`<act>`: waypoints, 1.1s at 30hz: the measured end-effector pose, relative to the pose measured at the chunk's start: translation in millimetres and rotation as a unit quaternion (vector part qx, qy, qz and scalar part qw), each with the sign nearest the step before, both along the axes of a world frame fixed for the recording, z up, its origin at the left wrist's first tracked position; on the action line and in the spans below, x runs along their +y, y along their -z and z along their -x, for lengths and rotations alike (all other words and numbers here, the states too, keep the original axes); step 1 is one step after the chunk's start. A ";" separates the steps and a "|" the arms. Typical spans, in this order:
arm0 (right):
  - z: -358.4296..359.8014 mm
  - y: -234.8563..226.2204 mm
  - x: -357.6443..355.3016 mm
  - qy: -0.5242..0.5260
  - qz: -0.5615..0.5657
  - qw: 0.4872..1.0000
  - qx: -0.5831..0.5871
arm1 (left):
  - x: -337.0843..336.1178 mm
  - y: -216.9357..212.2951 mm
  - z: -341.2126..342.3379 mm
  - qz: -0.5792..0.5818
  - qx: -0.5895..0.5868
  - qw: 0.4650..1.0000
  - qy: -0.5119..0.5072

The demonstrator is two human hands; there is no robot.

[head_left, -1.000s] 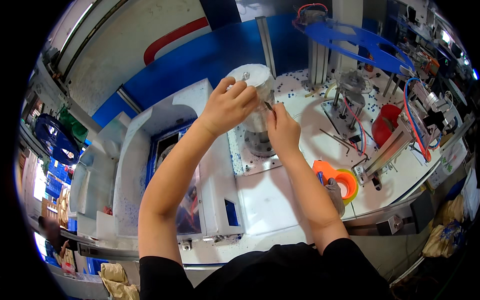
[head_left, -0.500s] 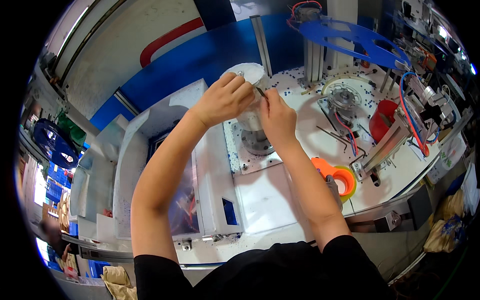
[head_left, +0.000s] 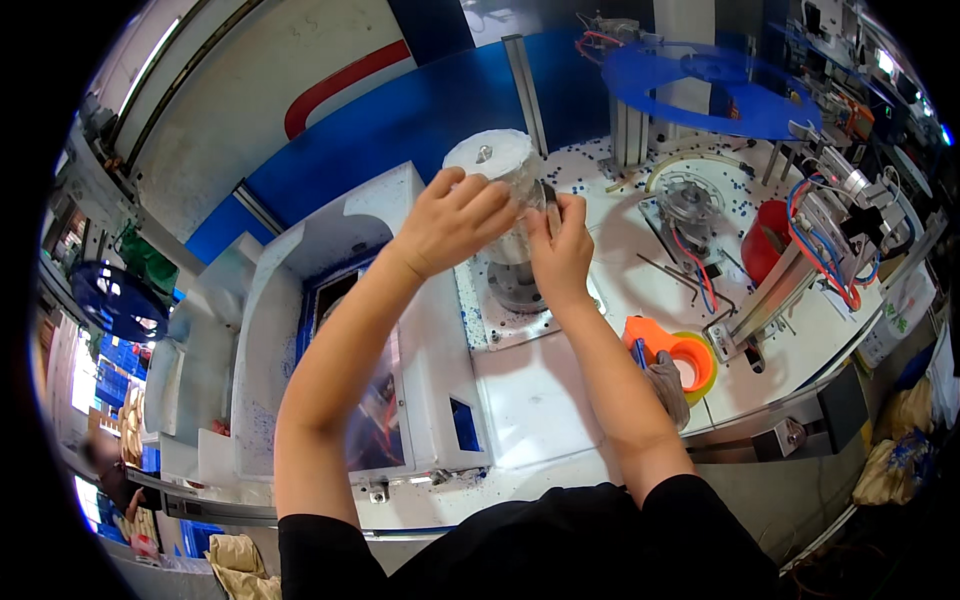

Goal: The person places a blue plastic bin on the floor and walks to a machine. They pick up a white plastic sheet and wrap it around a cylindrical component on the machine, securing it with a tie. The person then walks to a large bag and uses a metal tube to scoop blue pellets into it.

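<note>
A white-topped cylinder (head_left: 510, 150) with a metal knob at its centre stands upright, its side silvery and seemingly wrapped in clear film. Beneath it is a round metal base (head_left: 515, 288) on a square plate. My left hand (head_left: 455, 222) lies against the cylinder's near left side, fingers bent round it; its fingertips are partly hidden. On the right side, my right hand (head_left: 560, 250) pinches a small dark flat piece (head_left: 551, 200) held upright beside the cylinder. What kind of piece it is I cannot make out.
At my left sits a white open bin (head_left: 425, 370). To the right are an orange tape dispenser (head_left: 655, 338), a grey glove (head_left: 668, 385), hex keys (head_left: 672, 275), a round metal fixture (head_left: 690, 203) and a red cup (head_left: 766, 240). Blue pellets litter the table; a blue disc (head_left: 640, 85) overhangs the back.
My left hand has slid down from the cylinder's upper edge, uncovering more of its top. My right hand has moved slightly right and down, and the dark piece now stands more upright.
</note>
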State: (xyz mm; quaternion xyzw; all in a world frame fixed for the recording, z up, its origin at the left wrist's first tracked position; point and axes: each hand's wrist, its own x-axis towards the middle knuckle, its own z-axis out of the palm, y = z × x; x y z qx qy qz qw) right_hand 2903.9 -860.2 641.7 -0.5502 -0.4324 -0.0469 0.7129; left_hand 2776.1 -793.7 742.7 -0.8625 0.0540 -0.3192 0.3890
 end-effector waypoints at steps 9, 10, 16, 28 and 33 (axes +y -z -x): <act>-7.1 -14.3 16.0 0.024 0.005 0.999 -0.049 | 2.1 5.0 -14.0 -0.045 0.014 0.997 -0.059; -8.3 -14.2 16.9 0.028 -0.003 0.998 -0.064 | 1.2 3.2 -14.4 -0.043 0.016 0.997 -0.059; -16.0 -5.1 21.2 0.055 -0.029 0.989 -0.131 | -0.6 -5.4 -16.0 -0.068 0.045 0.994 -0.067; -24.3 -10.5 19.5 0.097 -0.006 0.990 -0.100 | -2.2 -7.1 -11.6 -0.044 0.060 0.995 -0.072; -21.7 9.4 -1.9 0.075 -0.002 0.996 -0.053 | -31.3 -10.6 11.3 0.028 0.130 0.991 0.005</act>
